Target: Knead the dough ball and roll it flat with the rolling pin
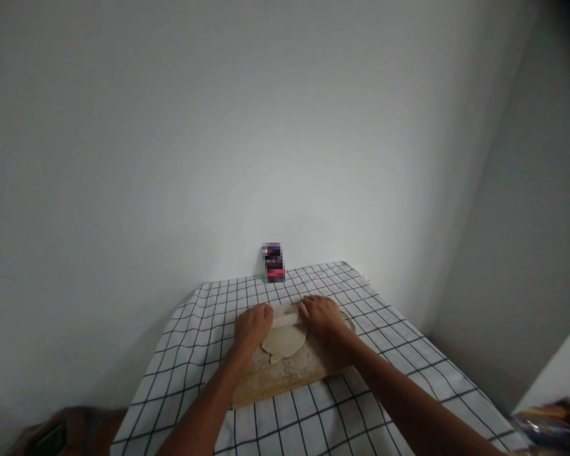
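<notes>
A pale rolling pin [285, 319] lies across a flat sheet of dough [284, 344]. My left hand [253, 326] is closed round the pin's left end, and my right hand [322, 315] grips it at the right. Most of the dough shows on the near side of the pin, with an uneven edge at its lower left. Beneath it is a wooden board [285, 384] dusted with flour. My fingers partly hide both ends of the pin.
A white tablecloth with dark grid lines [190, 345] covers the table. At the back, a blurred dark and red upright object [273, 263] leans near the wall [285, 139]. A loop-shaped handle [349, 320] shows right of the board. Shiny packaging [553, 423] sits at lower right.
</notes>
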A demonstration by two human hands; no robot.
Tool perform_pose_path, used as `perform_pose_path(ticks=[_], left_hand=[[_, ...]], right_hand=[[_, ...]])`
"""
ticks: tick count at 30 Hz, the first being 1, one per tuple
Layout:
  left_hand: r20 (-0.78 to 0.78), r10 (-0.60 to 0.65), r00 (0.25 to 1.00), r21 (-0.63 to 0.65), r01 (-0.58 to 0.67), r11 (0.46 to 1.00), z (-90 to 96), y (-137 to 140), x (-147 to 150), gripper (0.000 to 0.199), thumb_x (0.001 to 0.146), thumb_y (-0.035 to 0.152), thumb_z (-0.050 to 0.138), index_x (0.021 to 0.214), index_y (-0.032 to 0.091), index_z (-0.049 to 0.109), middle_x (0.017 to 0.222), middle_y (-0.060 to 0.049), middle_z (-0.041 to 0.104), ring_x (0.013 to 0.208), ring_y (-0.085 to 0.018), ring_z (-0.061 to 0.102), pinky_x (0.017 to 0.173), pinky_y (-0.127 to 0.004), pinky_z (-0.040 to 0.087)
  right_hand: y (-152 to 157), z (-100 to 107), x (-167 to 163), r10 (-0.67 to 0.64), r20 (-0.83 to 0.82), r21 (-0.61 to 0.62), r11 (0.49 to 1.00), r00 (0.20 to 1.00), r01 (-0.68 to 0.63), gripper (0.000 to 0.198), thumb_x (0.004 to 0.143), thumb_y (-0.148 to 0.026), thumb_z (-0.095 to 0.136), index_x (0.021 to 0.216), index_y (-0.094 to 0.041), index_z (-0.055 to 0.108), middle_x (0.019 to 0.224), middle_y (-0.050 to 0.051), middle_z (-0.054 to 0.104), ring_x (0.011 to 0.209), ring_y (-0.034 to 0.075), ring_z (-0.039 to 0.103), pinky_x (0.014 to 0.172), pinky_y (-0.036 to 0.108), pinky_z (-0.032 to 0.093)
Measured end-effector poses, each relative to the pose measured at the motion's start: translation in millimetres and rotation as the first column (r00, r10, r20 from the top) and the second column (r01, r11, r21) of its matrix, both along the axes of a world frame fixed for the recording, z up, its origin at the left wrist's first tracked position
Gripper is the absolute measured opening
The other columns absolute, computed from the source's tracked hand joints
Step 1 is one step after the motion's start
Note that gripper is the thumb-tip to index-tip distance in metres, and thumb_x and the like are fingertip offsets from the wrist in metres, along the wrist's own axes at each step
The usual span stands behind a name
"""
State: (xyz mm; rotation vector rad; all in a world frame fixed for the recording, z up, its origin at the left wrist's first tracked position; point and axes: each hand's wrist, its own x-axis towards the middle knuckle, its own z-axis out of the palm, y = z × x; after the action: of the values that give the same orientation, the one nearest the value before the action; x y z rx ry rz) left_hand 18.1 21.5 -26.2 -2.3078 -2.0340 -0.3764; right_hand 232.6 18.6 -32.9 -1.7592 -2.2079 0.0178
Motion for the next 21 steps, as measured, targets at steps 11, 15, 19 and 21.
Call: perform_pose_path(ticks=[11,15,19,21], left_hand=[[0.080,-0.327,0.942,0.338,0.283,0.898,-43.1,-74.2,-20.2,0.043,0.112,0.035,0.039,0.138,0.023,0.071,0.142,-0.012,0.074,0.134,-0.030,0.068,0.122,-0.058,0.049],[0.040,-0.323,0.945,0.332,0.293,0.897,-37.9,-62.7,-17.7,0.039,0.113,0.034,0.040,0.133,0.024,0.072,0.139,-0.010,0.076,0.132,-0.029,0.069,0.128,-0.059,0.041],[-0.023,-0.228,0.973,0.276,0.226,0.934,-29.2,-36.1,-9.4,0.039,0.113,0.032,0.040,0.134,0.022,0.072,0.141,-0.012,0.075,0.135,-0.031,0.067,0.124,-0.058,0.044],[-0.047,-0.173,0.984,0.212,0.179,0.961,-25.2,-22.0,-5.6,0.041,0.114,0.033,0.038,0.134,0.022,0.072,0.140,-0.012,0.076,0.132,-0.030,0.069,0.121,-0.055,0.046]], right_hand=[[-89.5,-29.3,9.7,0.044,-0.160,0.080,0.996,0.986,-0.032,0.048,0.109,-0.047,0.043,0.143,-0.032,0.074,0.161,0.006,0.060,0.154,0.030,0.051,0.130,0.052,0.039],[-70.5,-23.0,7.9,0.050,-0.107,0.064,0.997,0.993,-0.043,0.048,0.112,-0.045,0.037,0.135,-0.029,0.077,0.154,0.006,0.067,0.150,0.030,0.055,0.127,0.052,0.041],[-38.6,-7.4,6.9,0.015,-0.092,0.018,1.000,0.996,-0.014,0.052,0.114,-0.042,0.032,0.119,-0.022,0.080,0.135,0.011,0.078,0.125,0.029,0.073,0.106,0.042,0.056],[-23.0,-0.4,6.4,-0.016,-0.078,-0.012,1.000,0.997,0.015,0.050,0.114,-0.039,0.034,0.119,-0.021,0.079,0.130,0.013,0.079,0.119,0.030,0.074,0.099,0.040,0.056]])
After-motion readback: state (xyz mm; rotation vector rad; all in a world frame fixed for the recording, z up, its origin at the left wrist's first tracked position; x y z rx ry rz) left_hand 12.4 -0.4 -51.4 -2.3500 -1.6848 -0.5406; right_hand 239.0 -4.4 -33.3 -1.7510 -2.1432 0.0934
